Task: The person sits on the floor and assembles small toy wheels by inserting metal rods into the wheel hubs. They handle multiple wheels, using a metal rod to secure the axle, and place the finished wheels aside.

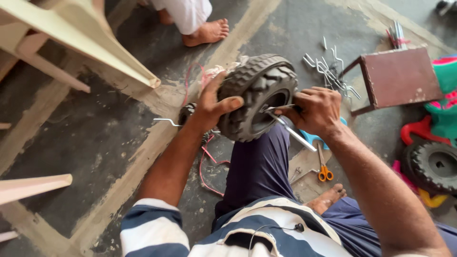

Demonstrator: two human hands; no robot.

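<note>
the person sits on the concrete floor (95, 138) with a black treaded plastic wheel (259, 95) held up over the lap, just above the knee. the left hand (212, 102) is wrapped round the tyre's tread, thumb across the front and fingers behind, clamped firmly on the wheel. the right hand (316, 109) is closed on a thin metal rod (293, 131) whose end sits at the wheel's hub opening; its lower end juts out below the fist toward the floor. whether the rod is already seated in the hub cannot be told from this angle.

to do this well, it seems best that the left hand keep the wheel steady and square to the rod, so the rod meets the hub bore straight rather than at a slant. a grip close to the hub, as the right hand has, should give better control of the tip; a small twist may help it pass if the fit is tight.

around the person lie orange-handled scissors (324, 171) near the bare foot (326, 199), a heap of bent metal rods (328, 71) beside a small reddish stool (400, 78), a second black wheel (433, 164) on a colourful toy at the right edge, and red cord (207, 162) on the floor. another person's bare foot (207, 32) stands well apart at the top, beside a cream plastic chair (76, 38).
</note>
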